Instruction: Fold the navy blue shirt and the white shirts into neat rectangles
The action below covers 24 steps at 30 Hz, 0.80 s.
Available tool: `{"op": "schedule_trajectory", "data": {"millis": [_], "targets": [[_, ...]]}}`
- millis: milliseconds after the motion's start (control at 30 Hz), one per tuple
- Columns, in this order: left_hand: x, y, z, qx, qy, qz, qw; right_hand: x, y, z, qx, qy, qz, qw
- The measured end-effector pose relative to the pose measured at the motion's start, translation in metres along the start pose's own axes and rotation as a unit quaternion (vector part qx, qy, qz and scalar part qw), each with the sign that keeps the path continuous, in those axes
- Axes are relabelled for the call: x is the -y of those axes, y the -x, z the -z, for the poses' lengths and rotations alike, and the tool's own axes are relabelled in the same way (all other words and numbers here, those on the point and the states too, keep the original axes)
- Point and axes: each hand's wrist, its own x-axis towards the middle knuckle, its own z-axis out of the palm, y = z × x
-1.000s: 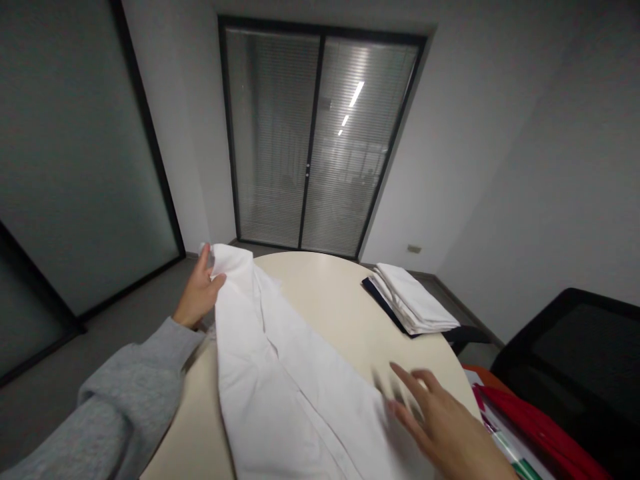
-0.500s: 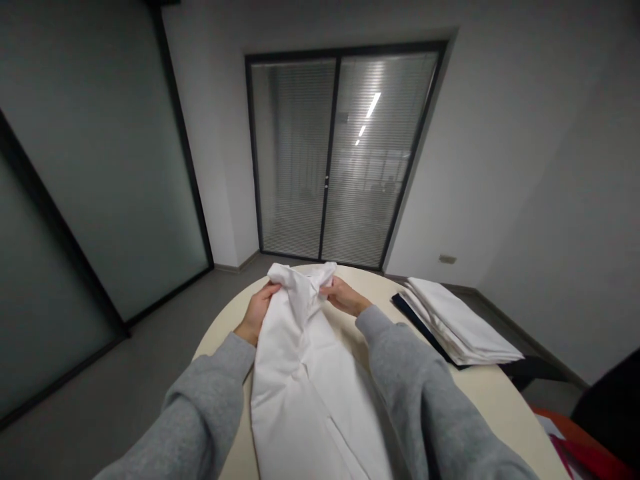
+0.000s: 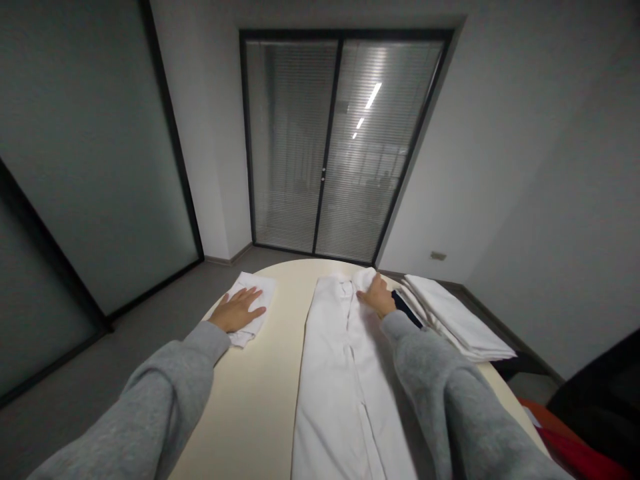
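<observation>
A long white garment [image 3: 335, 373] lies lengthwise down the table, with a slit or fold running along its middle and its near end cut off by the bottom of the view. At its far right corner, my right hand [image 3: 379, 297] grips the fabric between thumb and fingers. A smaller piece of white cloth [image 3: 261, 293] rests at the table's left edge, apart from the long garment. My left hand [image 3: 237, 310] presses flat on this cloth, fingers spread and holding nothing.
The round cream table [image 3: 265, 400] carries a stack of folded white cloth [image 3: 453, 317] on something dark [image 3: 407, 308], just right of my right hand. Beyond the table's right edge are red fabric [image 3: 575, 450] and a black chair-like shape [image 3: 605, 387]. Glass doors [image 3: 320, 147] stand behind.
My hands were together at the garment's far end and have parted. The left moved left onto a small white cloth; the right shifted right with the garment, which now lies flatter.
</observation>
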Motion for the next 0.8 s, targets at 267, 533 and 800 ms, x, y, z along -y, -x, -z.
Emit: {"op": "schedule_trajectory", "data": {"millis": [267, 533, 800], "targets": [[-0.08, 0.002, -0.002, -0.021, -0.137, -0.086, 0.987, -0.014, 0.089, -0.023, 0.167, 0.236, 0.191, 0.938], [-0.195, 0.004, -0.106, 0.096, -0.071, -0.21, 0.97, -0.011, 0.102, -0.027, 0.222, 0.247, 0.147, 0.932], [-0.177, 0.019, -0.091, 0.051, -0.11, -0.241, 0.963, -0.001, 0.13, -0.033, 0.218, 0.232, 0.156, 0.935]]}}
